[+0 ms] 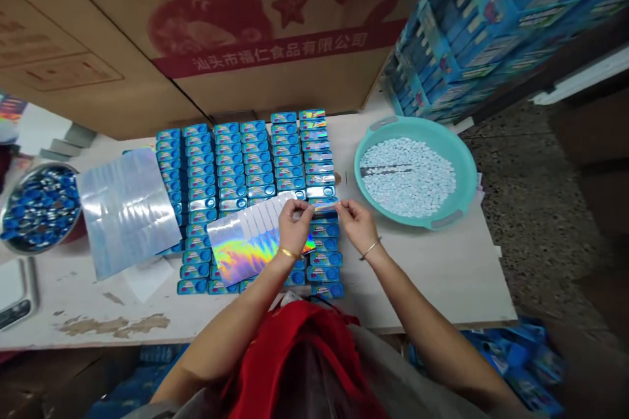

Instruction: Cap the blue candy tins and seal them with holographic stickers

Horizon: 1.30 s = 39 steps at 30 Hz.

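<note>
Between my two hands a narrow shiny sticker strip [324,207] is stretched over the right-hand column of small blue candy boxes [325,242]. My left hand [293,228] pinches the strip's left end between thumb and fingertips. At the other end, my right hand [358,228] has its thumb and finger closed on it. Below my left hand lies a holographic sticker sheet [240,249], slanting across the boxes, with several pale bands along its upper part. Boxes farther back in the right column carry shiny strips.
A turquoise basin [464,173] of small white candies stands right of the boxes. At left are another silvery sheet [128,209] and a metal bowl [10,236] of blue-and-silver pieces. Large cartons [275,88] rise behind; blue display packs [442,46] are stacked at back right.
</note>
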Motion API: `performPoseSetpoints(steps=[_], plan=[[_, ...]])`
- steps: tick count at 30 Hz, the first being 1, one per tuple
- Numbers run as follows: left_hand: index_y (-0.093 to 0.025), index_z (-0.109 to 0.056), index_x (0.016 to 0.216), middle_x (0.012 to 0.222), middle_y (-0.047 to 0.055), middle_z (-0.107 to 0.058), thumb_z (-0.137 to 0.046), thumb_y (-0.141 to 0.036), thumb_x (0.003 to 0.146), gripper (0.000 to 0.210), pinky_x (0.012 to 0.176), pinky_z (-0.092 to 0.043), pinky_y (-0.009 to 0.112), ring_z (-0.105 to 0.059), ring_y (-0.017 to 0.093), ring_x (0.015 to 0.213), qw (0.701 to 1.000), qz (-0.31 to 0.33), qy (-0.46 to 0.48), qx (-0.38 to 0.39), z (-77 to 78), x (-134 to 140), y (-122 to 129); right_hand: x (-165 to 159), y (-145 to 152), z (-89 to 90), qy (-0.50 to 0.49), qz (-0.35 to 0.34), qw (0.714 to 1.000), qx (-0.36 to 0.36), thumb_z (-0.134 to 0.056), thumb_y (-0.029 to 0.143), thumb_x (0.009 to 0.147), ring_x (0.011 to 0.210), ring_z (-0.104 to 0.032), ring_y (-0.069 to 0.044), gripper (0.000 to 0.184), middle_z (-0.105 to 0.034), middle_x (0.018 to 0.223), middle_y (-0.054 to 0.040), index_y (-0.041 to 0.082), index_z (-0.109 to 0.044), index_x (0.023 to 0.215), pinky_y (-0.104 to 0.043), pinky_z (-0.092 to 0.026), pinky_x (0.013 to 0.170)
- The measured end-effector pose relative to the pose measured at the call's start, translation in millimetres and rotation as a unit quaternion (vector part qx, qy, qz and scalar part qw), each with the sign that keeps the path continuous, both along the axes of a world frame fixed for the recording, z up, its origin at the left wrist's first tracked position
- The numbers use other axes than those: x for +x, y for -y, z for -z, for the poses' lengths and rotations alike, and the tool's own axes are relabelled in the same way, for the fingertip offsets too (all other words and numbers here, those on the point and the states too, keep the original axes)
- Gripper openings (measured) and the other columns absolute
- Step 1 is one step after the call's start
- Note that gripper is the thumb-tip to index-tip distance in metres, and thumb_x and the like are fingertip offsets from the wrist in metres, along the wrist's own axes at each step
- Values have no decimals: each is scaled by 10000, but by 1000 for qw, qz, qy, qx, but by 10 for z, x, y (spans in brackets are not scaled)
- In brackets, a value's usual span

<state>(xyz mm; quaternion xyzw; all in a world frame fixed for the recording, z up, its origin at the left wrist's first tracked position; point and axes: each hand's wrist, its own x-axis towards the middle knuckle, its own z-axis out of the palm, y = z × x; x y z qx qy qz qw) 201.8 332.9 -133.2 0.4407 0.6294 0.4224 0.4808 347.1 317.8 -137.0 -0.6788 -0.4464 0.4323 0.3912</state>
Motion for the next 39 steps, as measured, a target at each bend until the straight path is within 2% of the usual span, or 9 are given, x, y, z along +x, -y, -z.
performPoseSetpoints(steps=[6, 12, 17, 23, 27, 30, 32, 35, 39], plan=[[-193, -544, 697, 841, 13, -580, -606, -232, 771, 105, 841, -387, 363, -526, 189, 904, 969, 27, -245, 16, 231, 334, -376, 274, -424, 241, 257, -58, 965, -12, -444, 313, 851, 615, -528, -194, 232, -610, 640, -49, 190, -614, 751, -303, -360, 585], [-201, -556, 752, 961, 62, -574, -566, -225, 800, 54, 828, -351, 424, -497, 254, 997, 930, 74, -360, 15, 332, 350, -467, 130, -538, 273, 357, -118, 922, -92, -369, 233, 904, 738, -608, -257, 284, -686, 850, -150, 150, -640, 919, -332, -361, 600], [-212, -544, 829, 1023, 84, -547, -548, -222, 798, 32, 839, -348, 451, -477, 287, 1041, 914, 100, -393, -1, 399, 352, -487, 98, -566, 334, 347, -116, 923, -116, -377, 221, 898, 744, -606, -267, 290, -686, 848, -167, 131, -648, 953, -338, -367, 612], [-201, -446, 1075, 1126, 119, -494, -636, -277, 730, 401, 873, -366, 465, -458, 319, 1105, 912, 68, -403, -25, 339, 315, -534, 107, -440, 510, 261, -46, 961, -81, -419, 252, 842, 666, -591, -222, 300, -670, 715, -82, 156, -657, 998, -312, -403, 610], [-202, -454, 1070, 1137, 139, -489, -639, -265, 739, 384, 875, -357, 490, -448, 344, 1117, 909, 80, -408, -41, 348, 370, -563, 182, -408, 541, 171, -84, 979, -77, -385, 296, 847, 676, -593, -193, 338, -686, 736, -45, 185, -693, 928, -282, -416, 596], [-203, -491, 1036, 1131, 137, -508, -661, -271, 739, 349, 866, -365, 474, -457, 343, 1108, 907, 90, -408, -46, 315, 368, -557, 256, -429, 424, 162, -127, 975, -82, -431, 363, 853, 682, -597, -204, 327, -688, 716, -48, 194, -712, 848, -286, -406, 596], [-196, -519, 1014, 1108, 124, -541, -634, -280, 781, 273, 860, -376, 438, -483, 313, 1084, 913, 114, -390, -23, 235, 215, -526, 247, -414, 299, 211, -135, 964, -85, -457, 381, 854, 679, -591, -229, 329, -679, 699, -78, 174, -711, 881, -310, -391, 605], [-177, -558, 1017, 1058, 105, -603, -487, -247, 893, 159, 872, -375, 384, -522, 245, 1044, 916, 164, -363, 54, 49, -341, -402, 48, -330, 116, 313, -126, 941, -29, -404, 352, 895, 760, -588, -262, 381, -687, 849, -137, 134, -656, 1079, -347, -393, 665], [-206, -577, 1092, 1130, 107, -597, -449, -264, 912, 228, 883, -349, 410, -502, 265, 1074, 863, 147, -481, 37, -119, -1354, -111, -598, -211, -22, 296, -209, 925, 113, -369, 302, 926, 941, -545, -270, 373, -641, 1019, -158, 118, -618, 1133, -366, -399, 794]])
